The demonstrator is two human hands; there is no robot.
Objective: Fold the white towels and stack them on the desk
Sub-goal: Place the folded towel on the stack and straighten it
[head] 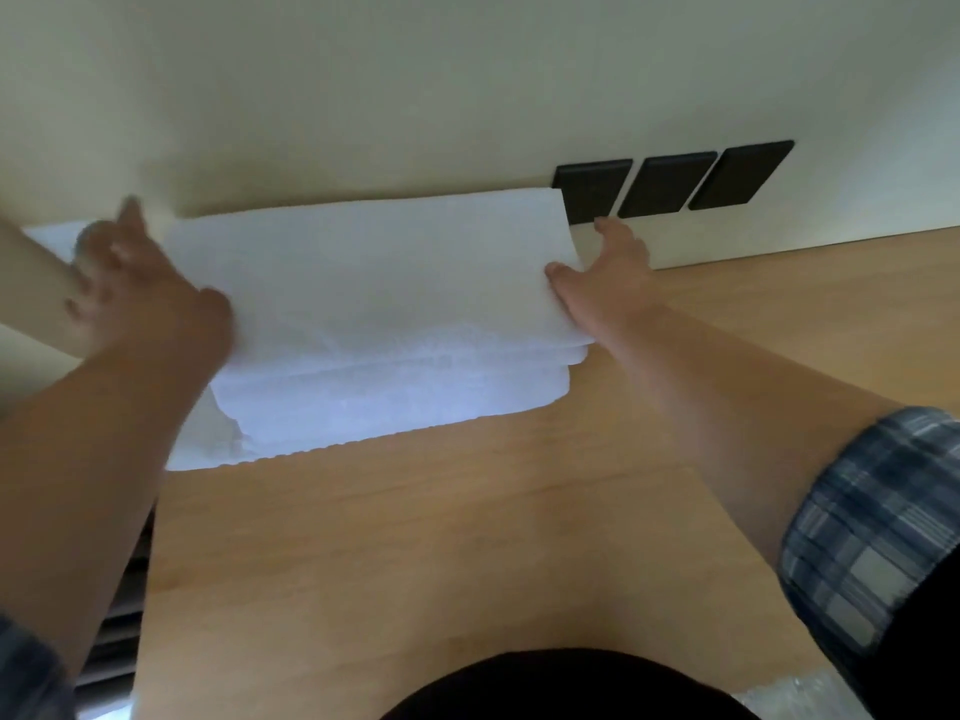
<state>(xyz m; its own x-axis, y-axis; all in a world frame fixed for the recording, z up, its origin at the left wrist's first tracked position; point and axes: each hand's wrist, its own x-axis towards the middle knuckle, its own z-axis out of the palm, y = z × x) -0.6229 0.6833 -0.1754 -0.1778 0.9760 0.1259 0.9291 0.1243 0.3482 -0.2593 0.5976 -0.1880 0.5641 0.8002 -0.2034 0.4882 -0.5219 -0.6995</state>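
Three black wall plates (670, 184) sit in a row at 1 o'clock from the towel stack (395, 402). The nearest plate is partly covered by the raised corner of the top towel (363, 272).

The stack lies at the far left of the desk (467, 537), up against the wall (415, 85), with its layered edges facing 6 o'clock. The right hand (608, 272) is at the top towel's 3 o'clock end, fingers straight and spread, thumb touching the edge. The left hand (140, 293) is on the 9 o'clock end, too blurred to tell whether it pinches the cloth.

The desk is light wood and the wall is plain cream. A plaid sleeve (872, 522) is rolled up on the right arm.
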